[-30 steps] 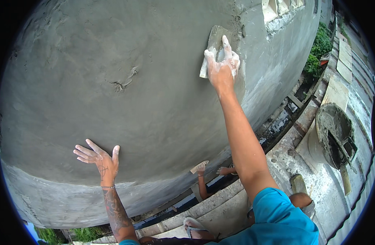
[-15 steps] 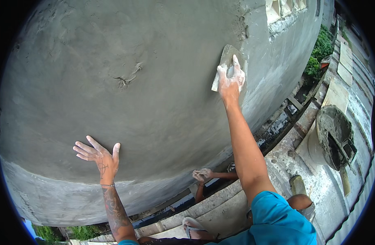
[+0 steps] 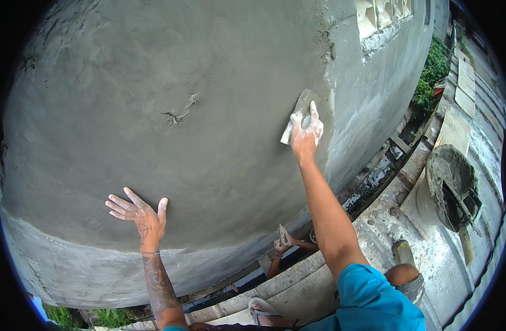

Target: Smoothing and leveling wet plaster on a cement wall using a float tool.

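Note:
My right hand, smeared with pale plaster, grips a flat plastering trowel. Its blade lies against the wet grey plaster of the wall, just left of where a drier, lighter strip begins. The grip behind the blade is mostly hidden by my fingers. Lower on the left, my left hand rests on the wall with its fingers spread, holding nothing. Between the two hands and higher up, a small rough gouge breaks the smooth surface.
A bucket of grey mortar with tools in it stands on the corrugated roofing at right. Another person's hands show in the gap below the wall. A sandalled foot is at the bottom. Vent blocks sit at upper right.
My right hand and the trowel have slid down the wall and slightly left. My left hand appears slightly lower and further right in view. The other person's hands have shifted.

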`<action>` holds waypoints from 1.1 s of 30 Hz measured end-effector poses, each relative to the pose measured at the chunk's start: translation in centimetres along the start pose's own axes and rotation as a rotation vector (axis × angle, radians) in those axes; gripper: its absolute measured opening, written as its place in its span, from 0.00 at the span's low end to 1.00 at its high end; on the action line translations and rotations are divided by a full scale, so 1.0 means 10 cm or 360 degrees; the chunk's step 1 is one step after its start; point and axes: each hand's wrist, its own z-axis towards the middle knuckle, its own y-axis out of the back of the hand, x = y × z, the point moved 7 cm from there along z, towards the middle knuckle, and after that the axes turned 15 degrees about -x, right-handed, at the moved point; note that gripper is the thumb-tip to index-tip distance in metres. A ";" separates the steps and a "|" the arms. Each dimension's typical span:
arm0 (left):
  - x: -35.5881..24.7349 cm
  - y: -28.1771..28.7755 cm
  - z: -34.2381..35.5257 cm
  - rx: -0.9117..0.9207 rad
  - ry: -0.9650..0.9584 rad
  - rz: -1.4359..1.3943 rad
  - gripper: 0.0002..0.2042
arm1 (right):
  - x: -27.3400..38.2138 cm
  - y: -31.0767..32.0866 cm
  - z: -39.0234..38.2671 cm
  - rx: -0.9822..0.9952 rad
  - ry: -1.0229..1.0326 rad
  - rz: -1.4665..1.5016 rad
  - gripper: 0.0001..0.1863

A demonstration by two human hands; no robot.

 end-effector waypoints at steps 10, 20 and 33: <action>-0.04 0.03 -0.02 0.0025 0.0030 -0.0069 0.52 | -0.21 0.31 -0.42 0.0004 0.0126 -0.0092 0.34; -0.09 -0.01 -0.06 -0.0051 0.0033 -0.0054 0.51 | -0.73 0.06 -1.73 0.0640 0.0500 -0.0517 0.42; -0.06 0.01 0.00 -0.0028 0.0061 -0.0094 0.52 | 0.41 -0.15 -0.93 0.0103 0.0503 -0.0071 0.41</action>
